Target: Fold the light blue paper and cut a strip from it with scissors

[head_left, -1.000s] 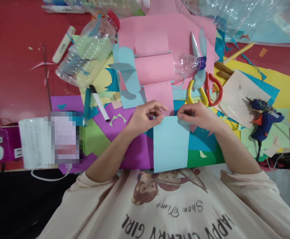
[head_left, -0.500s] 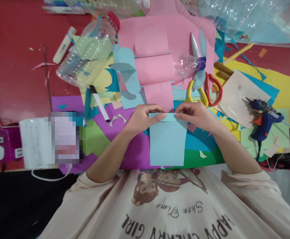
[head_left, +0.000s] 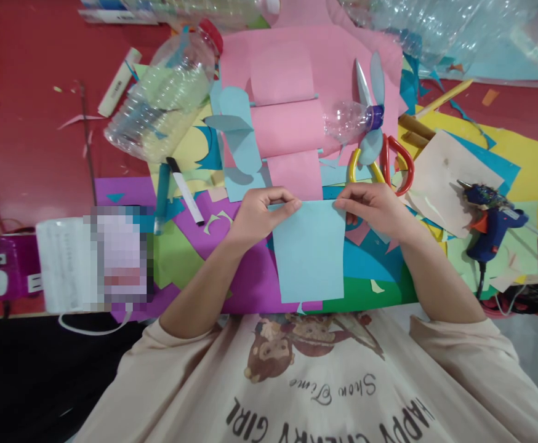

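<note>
A light blue paper sheet [head_left: 309,252] is held by its far edge at the centre of the view. Its far left corner is pinched by the left hand [head_left: 256,215], and its far right corner is gripped by the right hand [head_left: 374,209]; both hands are closed on the sheet. The near edge of the sheet lies just short of the table's near edge [head_left: 29,311], over purple paper [head_left: 255,277] and green paper [head_left: 370,292].

At 12 o'clock from the hands, a pink paper strip [head_left: 295,175] is met almost at once, with a small clear bottle [head_left: 347,120] beyond it. Scissors [head_left: 380,163] lie just beside the right hand at 1 o'clock. A glue gun [head_left: 488,218] is seen well apart at 3 o'clock. A black-capped marker [head_left: 184,191] lies near the left hand at 10 o'clock, and a large clear bottle [head_left: 162,98] farther out. Bare red tabletop [head_left: 24,141] is found only at 9 to 10 o'clock.
</note>
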`<state>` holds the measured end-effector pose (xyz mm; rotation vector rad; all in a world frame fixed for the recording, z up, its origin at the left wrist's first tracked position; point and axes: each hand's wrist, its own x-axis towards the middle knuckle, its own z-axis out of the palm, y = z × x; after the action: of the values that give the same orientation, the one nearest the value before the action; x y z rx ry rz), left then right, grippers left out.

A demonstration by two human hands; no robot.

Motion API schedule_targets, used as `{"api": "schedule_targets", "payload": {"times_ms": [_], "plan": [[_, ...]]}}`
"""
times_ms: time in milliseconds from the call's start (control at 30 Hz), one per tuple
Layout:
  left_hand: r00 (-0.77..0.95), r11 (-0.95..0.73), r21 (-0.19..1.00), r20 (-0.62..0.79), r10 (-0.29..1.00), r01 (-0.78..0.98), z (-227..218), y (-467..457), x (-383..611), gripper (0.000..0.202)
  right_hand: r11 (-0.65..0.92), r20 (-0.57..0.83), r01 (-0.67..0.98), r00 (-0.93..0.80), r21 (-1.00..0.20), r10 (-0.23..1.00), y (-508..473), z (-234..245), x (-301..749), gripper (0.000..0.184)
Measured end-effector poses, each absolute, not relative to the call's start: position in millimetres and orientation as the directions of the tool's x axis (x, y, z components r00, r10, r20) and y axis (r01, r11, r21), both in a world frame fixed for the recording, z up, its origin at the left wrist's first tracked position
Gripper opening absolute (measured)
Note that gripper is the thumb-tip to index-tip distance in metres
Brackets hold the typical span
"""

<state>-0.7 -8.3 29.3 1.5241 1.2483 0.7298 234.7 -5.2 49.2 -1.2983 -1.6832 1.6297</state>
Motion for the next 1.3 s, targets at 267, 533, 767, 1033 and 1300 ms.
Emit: {"api": "schedule_targets", "payload": {"times_ms": [267, 533, 767, 1033, 1300], "plan": [[0.354, 0.037, 0.944, -0.159, 0.922, 0.328, 29, -13, 5, 0.029, -0.027, -0.195, 0.363, -0.434, -0.931, 0.880, -11, 47, 225, 0.021], [0.387, 0.012, 0.923, -0.172, 0.906, 0.384, 30, -14, 6, 0.033, -0.007, -0.180, 0.394, -0.403, -0.919, 0.897, -11, 48, 225, 0.017], [0.282, 0.034, 0.932, -0.143, 0.949, 0.360, 30, -9, 2, 0.027, -0.053, -0.153, 0.329, -0.285, -0.943, 0.946, -3, 48, 234, 0.015], [0.143, 0.108, 0.969, -0.142, 0.979, 0.223, 33, -8, -4, 0.017, -0.038, -0.097, 0.319, -0.172, -0.947, 0.980, -1, 50, 246, 0.017], [-0.002, -0.018, 0.998, 0.018, 1.000, 0.062, 19, -5, -6, 0.026, -0.089, -0.132, 0.225, -0.181, -0.970, 0.975, 1, 49, 246, 0.020]]}}
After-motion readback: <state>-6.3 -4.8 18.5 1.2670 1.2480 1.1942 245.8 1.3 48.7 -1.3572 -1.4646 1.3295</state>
